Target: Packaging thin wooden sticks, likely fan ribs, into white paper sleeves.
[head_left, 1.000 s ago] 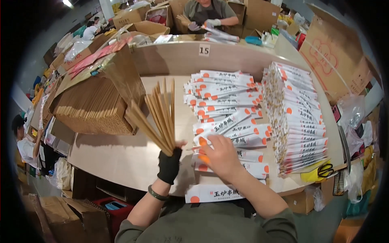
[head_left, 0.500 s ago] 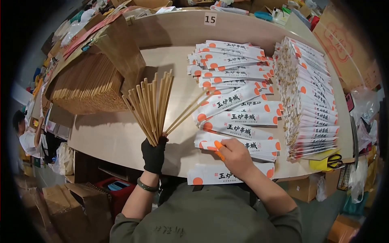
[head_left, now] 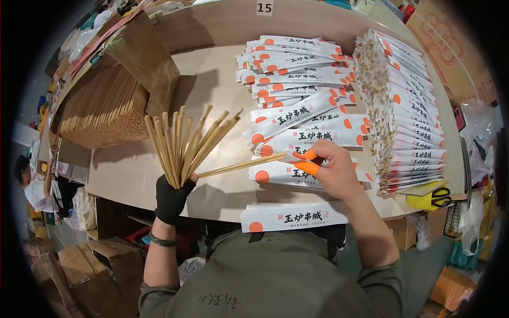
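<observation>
Hands apart. L hand (head_left: 173,205) in black fingerless knit glove (head_left: 168,197), approx 8 o'clock, clamped round bundle of light-brown wooden chopsticks (head_left: 172,153); one pair (head_left: 233,167) pokes toward 3 o'clock, tips near R hand (head_left: 340,172). R fingers, w/ orange rubber covers (head_left: 306,168), over flat white paper sleeve (head_left: 281,178) w/ orange dot; can't tell if gripping. Brown cardboard carton (head_left: 146,50), 10 o'clock; tall white-sleeve stack (head_left: 411,119), 2 o'clock.

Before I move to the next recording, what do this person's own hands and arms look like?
The left hand wears a black fingerless fabric glove, and a smooth dark-green bangle circles its wrist. The right hand is ungloved, with bright orange finger covers on its thumb and a finger. Both short sleeves are olive-green fabric.
</observation>
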Available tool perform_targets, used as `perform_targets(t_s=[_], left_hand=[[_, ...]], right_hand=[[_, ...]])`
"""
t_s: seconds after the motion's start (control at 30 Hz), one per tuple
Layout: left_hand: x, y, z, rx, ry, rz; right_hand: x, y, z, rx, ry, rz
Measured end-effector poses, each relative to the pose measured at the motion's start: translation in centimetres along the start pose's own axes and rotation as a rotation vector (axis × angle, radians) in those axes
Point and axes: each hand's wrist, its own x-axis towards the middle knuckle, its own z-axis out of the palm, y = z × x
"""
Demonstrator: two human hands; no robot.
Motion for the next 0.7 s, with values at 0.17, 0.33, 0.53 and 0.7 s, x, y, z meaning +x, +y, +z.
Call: perform_targets(t_s=[0.17,0.33,0.53,0.7], left_hand=[[0.8,1.9,0.2,-0.007,-0.094,0.087],[0.3,5.5,8.7,-0.797,-0.198,-0.070],[2.3,-2.4,7.8,-0.342,0.139,-0.017],[1.0,-1.3,7.4,-0.049,0.296,0.082]], right_hand=[[0.3,0.4,0.5,-0.580,0.001,-0.647],[1.6,-0.9,5.4,-0.717,-0.089,-0.800],[-1.2,1.5,4.5,-0.807,-0.190,-0.648],[-2.5,3.8,5.2,-0.899,-0.179,-0.701]])
